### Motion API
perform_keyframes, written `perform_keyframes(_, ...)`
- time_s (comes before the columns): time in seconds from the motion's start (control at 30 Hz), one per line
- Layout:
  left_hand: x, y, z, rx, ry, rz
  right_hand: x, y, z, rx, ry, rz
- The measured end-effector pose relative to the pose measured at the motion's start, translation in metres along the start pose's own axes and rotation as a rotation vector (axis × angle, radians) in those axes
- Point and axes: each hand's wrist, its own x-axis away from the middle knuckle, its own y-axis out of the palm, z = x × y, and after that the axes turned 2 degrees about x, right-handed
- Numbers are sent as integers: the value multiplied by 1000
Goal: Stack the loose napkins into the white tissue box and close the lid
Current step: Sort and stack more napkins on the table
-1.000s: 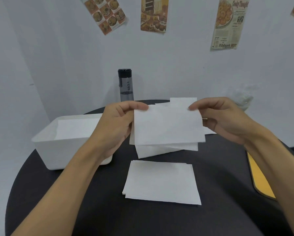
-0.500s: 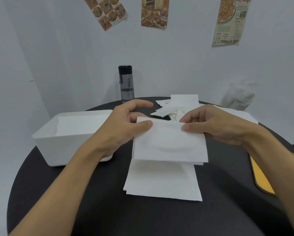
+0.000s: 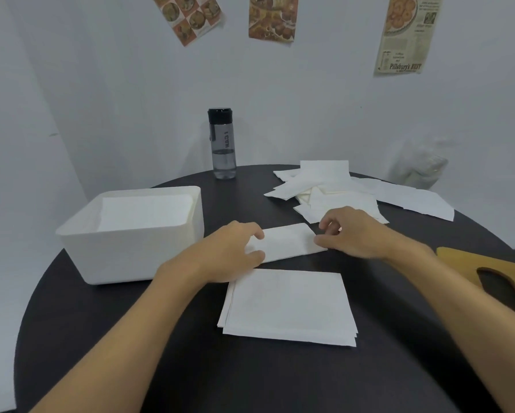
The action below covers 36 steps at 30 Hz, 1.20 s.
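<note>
Only two forearms and two hands of the person show, and nothing is worn on them. The left forearm (image 3: 125, 332) enters from 7 o'clock, uncovered along its whole visible length, broad at the frame edge and narrowing to the wrist. The right forearm (image 3: 465, 302) enters from 4 o'clock, uncovered in the same way and cut off by the frame edge. The left hand (image 3: 229, 254) and the right hand (image 3: 357, 234) both show their backs and knuckles. The fingers (image 3: 248, 231) are slender; their nails seem short and unpainted, though the view is too soft to be sure.
</note>
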Motion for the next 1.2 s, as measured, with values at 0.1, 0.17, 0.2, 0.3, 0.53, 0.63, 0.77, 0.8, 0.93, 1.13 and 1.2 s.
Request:
perform_keyframes(0.1, -6, 9, -5, 5, -5, 62, -6, 8, 3, -120, 76, 51)
perform_keyframes(0.17, -8, 12, -8, 3, -2, 108, -6, 7, 0, -199, 91, 72)
perform_keyframes(0.2, -10, 13, -8, -3, 2, 127, -6, 8, 0, -229, 88, 74)
perform_keyframes(0.3, -13, 16, -10, -17, 8, 162, -5, 11, -1, -278, 102, 85)
perform_keyframes(0.53, -17, 16, -12, -87, 25, 178, -9, 16, 0, -225, 48, 39)
perform_keyframes(0.63, -17, 17, -12, -127, 49, 182, -9, 17, -1, -208, 17, 44)
perform_keyframes(0.77, -17, 16, -11, -172, 74, 178, -8, 19, -2, -174, -31, 49)
perform_keyframes(0.8, -17, 16, -10, -186, 77, 178, -8, 19, -2, -173, -32, 53)
perform_keyframes(0.93, -19, 16, -9, -222, 78, 180, -9, 20, 0, -199, -21, 49)
perform_keyframes(1.13, -21, 16, -6, -262, 99, 194, -9, 22, 1, -44, -78, -43)
perform_keyframes(1.2, -21, 16, -7, -261, 106, 193, -9, 23, 2, -73, -67, -58)
